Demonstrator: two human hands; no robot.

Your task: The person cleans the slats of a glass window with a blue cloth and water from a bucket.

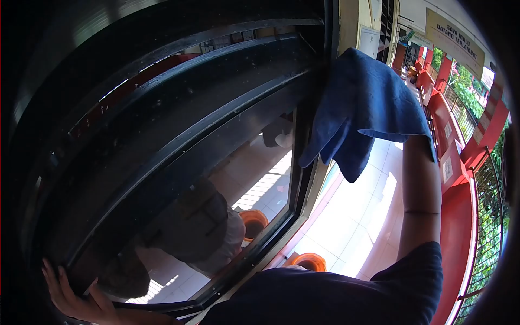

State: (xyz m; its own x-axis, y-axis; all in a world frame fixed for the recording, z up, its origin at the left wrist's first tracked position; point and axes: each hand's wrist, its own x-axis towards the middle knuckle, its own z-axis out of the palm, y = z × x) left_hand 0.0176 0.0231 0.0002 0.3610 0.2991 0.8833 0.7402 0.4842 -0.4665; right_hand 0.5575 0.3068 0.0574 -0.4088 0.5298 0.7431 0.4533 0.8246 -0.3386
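A blue cloth [374, 108] hangs in loose folds over my right hand, beside the upper right edge of a dark-framed window [179, 141]. The cloth covers my right hand, so its fingers are hidden; only the raised forearm shows below, and the cloth is held up by that hand. At the lower left, my left hand [76, 295] lies against the corner of the window frame with its fingers spread, holding nothing. The glass reflects a person and an orange bucket.
An orange bucket [310, 262] stands on the tiled floor [346, 227] below my right arm. Along the right runs a red wall [457, 233] with a metal railing and plants behind it. A sign [454, 40] hangs overhead farther down the walkway.
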